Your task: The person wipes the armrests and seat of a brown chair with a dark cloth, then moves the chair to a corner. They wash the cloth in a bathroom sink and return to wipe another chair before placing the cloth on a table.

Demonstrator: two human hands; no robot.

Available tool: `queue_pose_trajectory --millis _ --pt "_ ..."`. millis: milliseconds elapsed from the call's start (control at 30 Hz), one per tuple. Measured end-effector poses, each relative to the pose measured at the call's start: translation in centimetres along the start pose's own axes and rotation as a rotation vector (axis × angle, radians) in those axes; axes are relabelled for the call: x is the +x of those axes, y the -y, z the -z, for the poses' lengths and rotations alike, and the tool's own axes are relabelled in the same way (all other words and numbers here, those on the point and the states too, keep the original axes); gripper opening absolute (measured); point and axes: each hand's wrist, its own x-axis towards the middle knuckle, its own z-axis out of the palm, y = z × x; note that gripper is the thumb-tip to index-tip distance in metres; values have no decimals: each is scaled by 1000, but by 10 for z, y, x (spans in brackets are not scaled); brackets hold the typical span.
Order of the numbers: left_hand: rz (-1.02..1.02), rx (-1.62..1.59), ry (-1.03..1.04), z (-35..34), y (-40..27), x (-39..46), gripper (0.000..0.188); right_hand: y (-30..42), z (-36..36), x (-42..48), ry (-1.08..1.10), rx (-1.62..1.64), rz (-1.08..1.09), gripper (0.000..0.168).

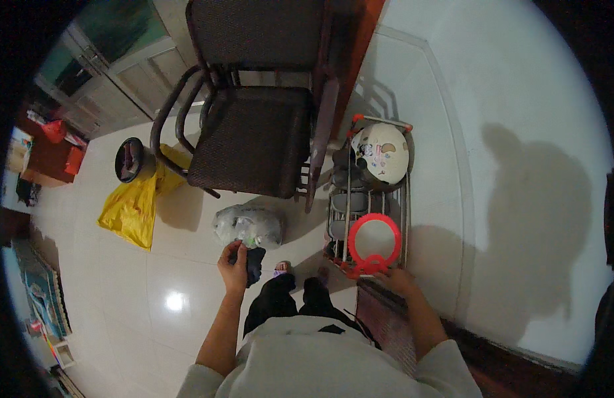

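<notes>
A dark, crumpled cloth (254, 266) hangs from my left hand (233, 266), which pinches it between thumb and fingers. Beyond that hand, a clear plastic bag (249, 226) with mixed contents lies on the floor. My right hand (395, 281) is at the near end of a metal shoe rack (348, 199) with red corner joints, at the lower edge of a round red-framed mirror (375, 241); its fingertips are partly hidden, so its hold on the mirror is unclear. A white helmet (381, 154) with small decorations rests on the rack's far end, and grey footwear (349, 203) sits inside the rack.
A dark woven armchair (257, 144) stands ahead, left of the rack. Farther left are a yellow plastic bag (130, 211) and a black bin (129, 159). A white wall (516, 174) runs along the right. A dark red step or board (386, 318) lies below the rack.
</notes>
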Motion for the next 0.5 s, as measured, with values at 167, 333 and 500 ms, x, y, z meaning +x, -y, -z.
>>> queue_pose_trajectory --millis 167,333,500 --pt "36 -8 126 8 9 32 19 -10 -10 4 -96 -64 26 50" --pt "29 64 197 19 31 51 21 -1 -4 -4 -208 -19 51 50" --pt "110 46 181 23 37 52 20 -8 2 9 -6 105 20 50"
